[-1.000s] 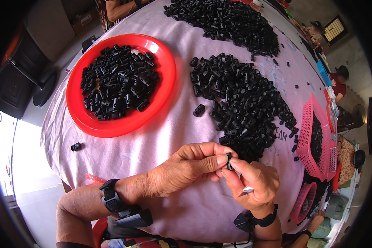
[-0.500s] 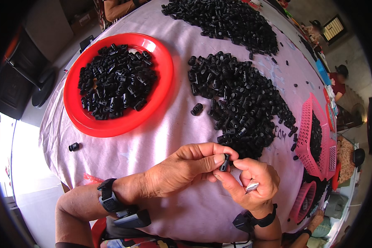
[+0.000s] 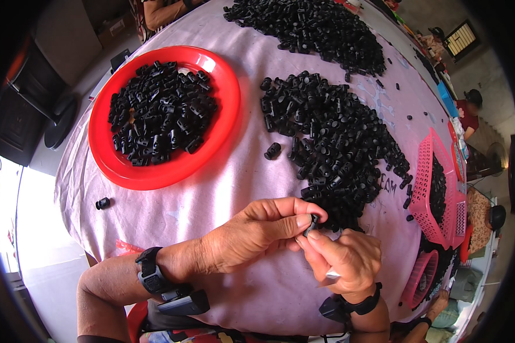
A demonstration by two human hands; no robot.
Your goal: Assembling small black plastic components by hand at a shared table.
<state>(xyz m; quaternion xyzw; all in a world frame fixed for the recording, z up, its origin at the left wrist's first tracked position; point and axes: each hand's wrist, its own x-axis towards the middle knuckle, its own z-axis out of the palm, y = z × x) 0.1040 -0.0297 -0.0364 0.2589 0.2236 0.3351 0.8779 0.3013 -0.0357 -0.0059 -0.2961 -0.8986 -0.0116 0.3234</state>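
Observation:
My left hand (image 3: 260,231) pinches a small black plastic cord lock (image 3: 311,224) between thumb and fingers, in front of the nearer pile. Close against it, the thumb and fingertips of my right hand (image 3: 352,257) meet the cord lock's lower end. A silvery-white tool (image 3: 332,275) shows under the curled fingers of that hand; its kind cannot be made out. Just beyond both hands lies a pile of black cord locks (image 3: 343,146). More of them fill a red round tray (image 3: 226,137) at the left.
A larger pile of black parts (image 3: 320,34) covers the table's far side. Single cord locks lie at the left (image 3: 102,203) and beside the near pile (image 3: 273,151). Pink baskets (image 3: 426,200) stand at the right edge. Another person's arm (image 3: 165,12) rests at the far edge.
My right hand has turned over and moved left toward the cord lock, its fingertips now at the part's lower end. My left hand has stayed nearly in place.

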